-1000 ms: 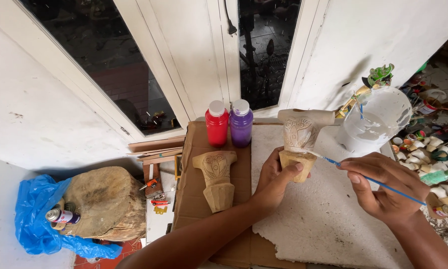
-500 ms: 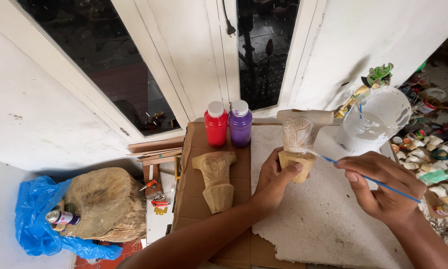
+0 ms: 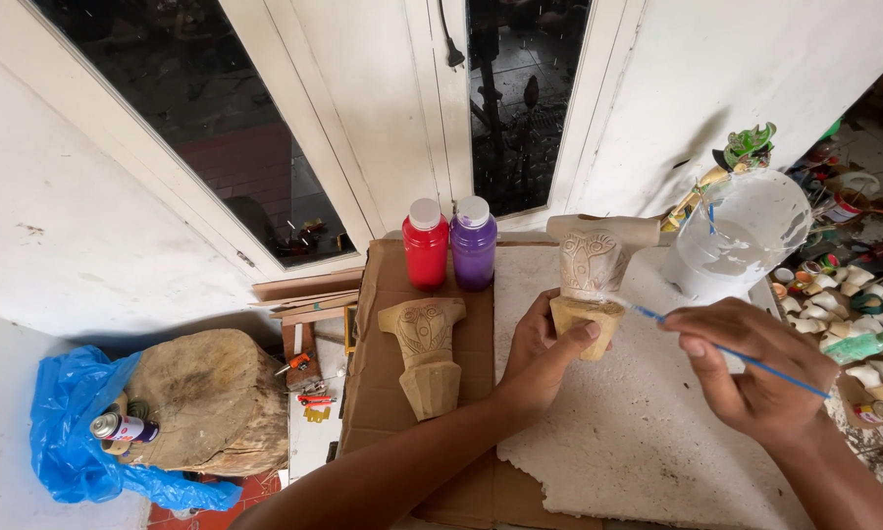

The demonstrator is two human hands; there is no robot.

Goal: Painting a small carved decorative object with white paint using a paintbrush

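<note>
A craft workshop: paint bottles (image 3: 450, 242), wooden carvings (image 3: 425, 355), a paint tub (image 3: 741, 236), painted figurines (image 3: 844, 314).

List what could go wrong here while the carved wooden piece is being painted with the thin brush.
1. The left hand grips only the base of the carved piece, so its wide top could tip.
2. The white tub stands close behind the right hand, which holds the brush; an elbow or brush swing might knock it.
3. The red bottle and purple bottle stand nearby and could topple.
</note>
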